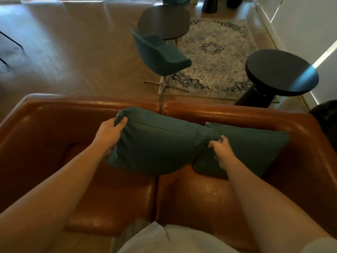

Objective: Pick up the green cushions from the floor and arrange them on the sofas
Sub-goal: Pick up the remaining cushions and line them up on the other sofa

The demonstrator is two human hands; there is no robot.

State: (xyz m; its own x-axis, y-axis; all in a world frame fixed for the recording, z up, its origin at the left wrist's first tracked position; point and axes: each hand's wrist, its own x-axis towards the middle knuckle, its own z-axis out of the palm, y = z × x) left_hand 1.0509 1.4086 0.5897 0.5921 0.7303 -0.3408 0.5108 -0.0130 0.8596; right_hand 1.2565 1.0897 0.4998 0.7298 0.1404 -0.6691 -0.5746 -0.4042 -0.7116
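A green cushion (pixel 156 143) hangs over the middle of the brown leather sofa (pixel 73 114), just in front of its backrest. My left hand (pixel 109 132) grips the cushion's upper left corner, thumb on top. My right hand (pixel 221 152) pinches its right edge. A second green cushion (pixel 255 150) leans against the backrest on the right seat, partly behind the held one and my right hand.
Behind the sofa lie a wooden floor and a patterned rug (pixel 218 55). A teal swivel chair (pixel 160 55) and a dark oval table (pixel 164 22) stand on it. A round black side table (pixel 280 72) stands at the right, near the white wall.
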